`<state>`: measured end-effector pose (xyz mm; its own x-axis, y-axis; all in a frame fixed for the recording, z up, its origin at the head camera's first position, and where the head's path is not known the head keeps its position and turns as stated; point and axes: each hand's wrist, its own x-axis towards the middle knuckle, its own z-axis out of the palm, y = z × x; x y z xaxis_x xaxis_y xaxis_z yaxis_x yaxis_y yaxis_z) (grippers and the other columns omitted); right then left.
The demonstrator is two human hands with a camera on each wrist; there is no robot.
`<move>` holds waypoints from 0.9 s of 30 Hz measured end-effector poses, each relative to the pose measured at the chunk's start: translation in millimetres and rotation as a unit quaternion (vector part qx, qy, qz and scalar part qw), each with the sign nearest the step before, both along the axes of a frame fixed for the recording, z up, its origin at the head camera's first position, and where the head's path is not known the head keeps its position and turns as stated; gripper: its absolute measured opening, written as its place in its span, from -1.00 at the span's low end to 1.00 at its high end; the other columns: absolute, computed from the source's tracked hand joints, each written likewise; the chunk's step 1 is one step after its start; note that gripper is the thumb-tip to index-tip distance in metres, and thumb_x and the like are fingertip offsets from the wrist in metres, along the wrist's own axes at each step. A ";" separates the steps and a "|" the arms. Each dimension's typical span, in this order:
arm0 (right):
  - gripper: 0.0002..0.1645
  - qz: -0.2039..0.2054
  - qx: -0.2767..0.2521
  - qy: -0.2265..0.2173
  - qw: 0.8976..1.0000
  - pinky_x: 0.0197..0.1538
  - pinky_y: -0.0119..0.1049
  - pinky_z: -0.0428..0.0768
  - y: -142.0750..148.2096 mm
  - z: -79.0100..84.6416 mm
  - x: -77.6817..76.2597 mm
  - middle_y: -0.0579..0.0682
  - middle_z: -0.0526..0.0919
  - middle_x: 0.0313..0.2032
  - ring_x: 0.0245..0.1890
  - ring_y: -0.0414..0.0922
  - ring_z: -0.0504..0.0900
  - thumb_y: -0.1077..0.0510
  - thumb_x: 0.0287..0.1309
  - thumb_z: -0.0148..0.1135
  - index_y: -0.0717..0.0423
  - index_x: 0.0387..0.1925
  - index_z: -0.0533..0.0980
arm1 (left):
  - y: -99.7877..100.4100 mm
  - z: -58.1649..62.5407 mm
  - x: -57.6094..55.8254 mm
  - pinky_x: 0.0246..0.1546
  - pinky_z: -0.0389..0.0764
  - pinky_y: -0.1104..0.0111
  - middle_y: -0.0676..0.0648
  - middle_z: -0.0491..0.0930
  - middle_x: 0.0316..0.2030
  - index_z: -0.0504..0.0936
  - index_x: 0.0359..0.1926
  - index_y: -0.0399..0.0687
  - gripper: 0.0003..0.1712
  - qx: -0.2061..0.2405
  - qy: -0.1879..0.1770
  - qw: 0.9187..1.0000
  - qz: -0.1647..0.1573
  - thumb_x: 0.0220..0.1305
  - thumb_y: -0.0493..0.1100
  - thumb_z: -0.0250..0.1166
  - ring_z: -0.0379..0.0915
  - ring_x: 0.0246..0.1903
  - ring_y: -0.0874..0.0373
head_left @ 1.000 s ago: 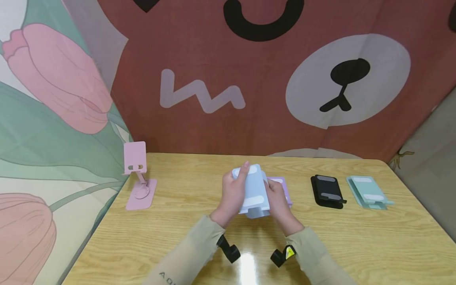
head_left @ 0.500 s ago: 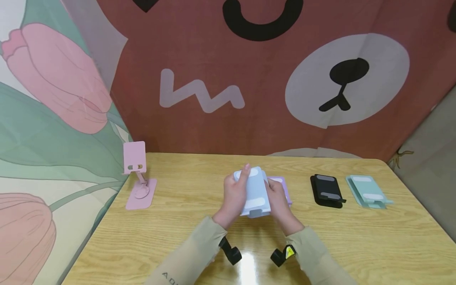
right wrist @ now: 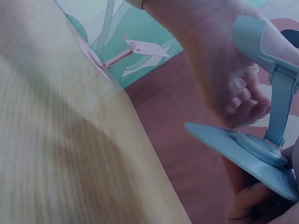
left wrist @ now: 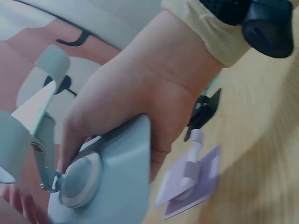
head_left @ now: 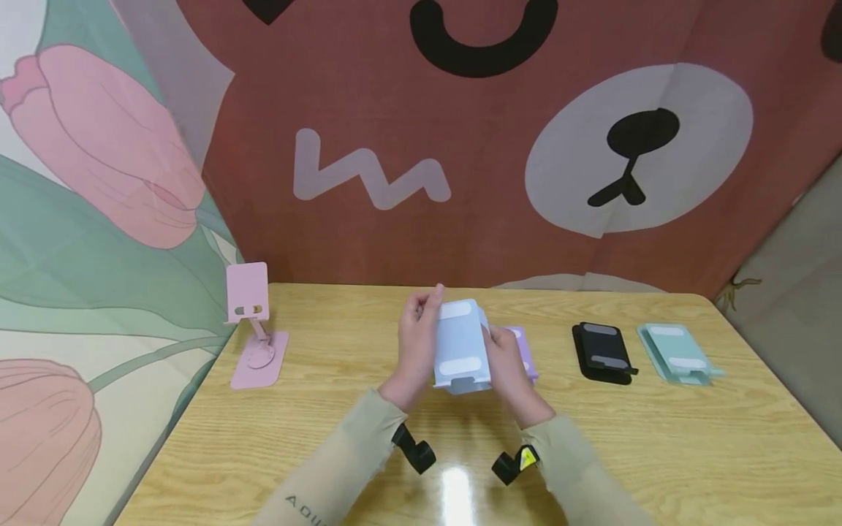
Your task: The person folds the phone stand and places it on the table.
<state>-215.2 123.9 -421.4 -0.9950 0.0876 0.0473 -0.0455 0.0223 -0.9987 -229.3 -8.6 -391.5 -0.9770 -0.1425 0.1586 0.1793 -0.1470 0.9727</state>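
A light blue folding phone stand point(head_left: 460, 340) is held up over the table, its panel facing up with two white pads. The right hand point(head_left: 509, 365) grips its base plate point(left wrist: 126, 168), the fingers wrapped round the plate's edge in the left wrist view. Beside the panel's left edge is the left hand point(head_left: 414, 343), thumb straight along that edge. Its other fingers point(right wrist: 245, 102) curl loosely behind the panel in the right wrist view. The hinged arm point(right wrist: 282, 102) stands up from the round pivot point(left wrist: 81, 179) on the base. A purple phone stand point(head_left: 522, 347) is partly hidden behind the right hand.
An unfolded pink phone stand point(head_left: 253, 321) stands at the table's left. Toward the right lie a folded black stand point(head_left: 601, 351) and a folded mint green one point(head_left: 677, 351). A printed cloth point(head_left: 368, 241) hangs behind the wooden table point(head_left: 658, 453).
The left hand has slid left from the panel's face to its left edge, its thumb lifting off the front. The light blue stand and right hand have shifted slightly left.
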 end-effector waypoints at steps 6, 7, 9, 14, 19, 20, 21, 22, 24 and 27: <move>-0.52 -0.016 0.004 -0.003 1.000 -0.44 -0.23 0.67 0.5 6.9 -1.8 0.13 0.70 -0.47 -0.55 -0.10 0.67 0.01 0.56 0.04 0.26 -0.43 0.56 | -6.3 0.5 0.4 0.00 0.39 0.21 -0.09 0.40 -0.02 0.33 0.14 -0.08 -0.34 -0.001 -0.027 1.000 0.004 0.40 0.34 0.19 0.33 -0.04 0.02; -0.52 -0.020 0.006 -0.003 1.000 -0.45 -0.24 0.66 0.5 7.4 -2.3 0.12 0.70 -0.47 -0.55 -0.11 0.67 0.01 0.55 0.04 0.26 -0.43 0.56 | -6.5 -0.4 0.7 0.01 0.39 0.20 -0.10 0.40 0.00 0.33 0.15 -0.09 -0.31 -0.004 -0.039 0.999 -0.002 0.39 0.36 0.19 0.34 -0.03 0.01; -0.52 -0.028 0.015 -0.001 0.999 -0.46 -0.27 0.64 0.1 8.3 -3.9 0.11 0.70 -0.48 -0.57 -0.13 0.65 0.01 0.55 0.05 0.27 -0.42 0.57 | -6.5 -2.8 0.9 -0.02 0.43 0.22 -0.12 0.42 -0.02 0.34 0.15 -0.13 -0.28 -0.016 -0.063 0.998 -0.013 0.40 0.40 0.13 0.38 -0.06 0.02; -0.53 -0.037 0.030 0.006 0.999 -0.47 -0.32 0.61 0.3 9.3 -6.1 0.08 0.69 -0.50 -0.58 -0.15 0.64 0.01 0.54 0.07 0.28 -0.39 0.61 | -5.8 -5.8 -0.5 -0.17 0.51 0.26 -0.15 0.54 -0.20 0.53 -0.01 -0.20 -0.14 -0.044 -0.113 0.990 -0.066 0.41 0.52 -0.12 0.48 -0.23 0.04; -0.42 -0.034 0.048 -0.003 0.998 -0.41 -0.31 0.61 3.7 10.0 -5.9 0.07 0.69 -0.47 -0.53 -0.14 0.64 -0.10 0.57 -0.01 0.30 -0.32 0.61 | -6.2 -7.2 -1.9 -0.25 0.53 0.30 -0.11 0.60 -0.29 0.63 -0.10 -0.13 -0.02 -0.053 -0.138 0.983 -0.104 0.32 0.65 -0.22 0.51 -0.31 0.09; -0.37 -0.034 0.057 -0.007 0.998 -0.37 -0.31 0.60 4.5 10.4 -6.0 0.07 0.68 -0.44 -0.49 -0.15 0.63 -0.15 0.58 -0.06 0.31 -0.28 0.61 | -6.2 -7.4 -1.9 -0.26 0.53 0.30 -0.11 0.61 -0.29 0.63 -0.10 -0.13 -0.01 -0.055 -0.137 0.984 -0.104 0.30 0.66 -0.22 0.51 -0.31 0.09; -0.31 -0.035 0.067 -0.015 0.997 -0.33 -0.31 0.59 5.4 11.1 -5.7 0.07 0.68 -0.42 -0.46 -0.16 0.62 -0.21 0.58 -0.12 0.31 -0.24 0.61 | -6.2 -7.4 -1.8 -0.26 0.53 0.30 -0.11 0.61 -0.29 0.64 -0.09 -0.12 0.00 -0.058 -0.136 0.984 -0.102 0.29 0.67 -0.22 0.52 -0.31 0.09; -0.24 -0.034 0.071 -0.026 0.997 -0.30 -0.30 0.59 6.3 12.1 -5.7 0.08 0.67 -0.39 -0.44 -0.15 0.62 -0.28 0.57 -0.18 0.31 -0.19 0.61 | -6.1 -7.2 -1.5 -0.26 0.53 0.30 -0.11 0.61 -0.29 0.64 -0.09 -0.12 0.01 -0.059 -0.135 0.984 -0.099 0.28 0.68 -0.22 0.52 -0.32 0.08; -0.11 -0.023 0.073 -0.047 0.996 -0.24 -0.27 0.59 7.6 14.0 -5.9 0.12 0.65 -0.31 -0.37 -0.12 0.62 -0.41 0.52 -0.31 0.30 -0.05 0.59 | -5.9 -7.6 -1.3 -0.27 0.53 0.29 -0.11 0.62 -0.29 0.64 -0.09 -0.11 0.00 -0.061 -0.130 0.985 -0.096 0.29 0.67 -0.23 0.52 -0.32 0.08; 0.04 0.012 0.062 -0.064 0.996 -0.16 -0.21 0.59 9.0 17.4 -5.1 0.21 0.63 -0.16 -0.23 -0.02 0.62 -0.52 0.45 -0.47 0.27 0.14 0.52 | -5.6 -7.1 -0.6 -0.28 0.53 0.29 -0.12 0.61 -0.28 0.63 -0.09 -0.10 -0.08 -0.063 -0.124 0.986 -0.090 0.37 0.60 -0.21 0.52 -0.31 0.07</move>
<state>-220.3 132.9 -404.0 -0.9953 0.0661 -0.0713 0.0803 0.1458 -0.9861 -229.9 -14.1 -398.6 -0.9957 0.0425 -0.0823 -0.0836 -0.0291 0.9961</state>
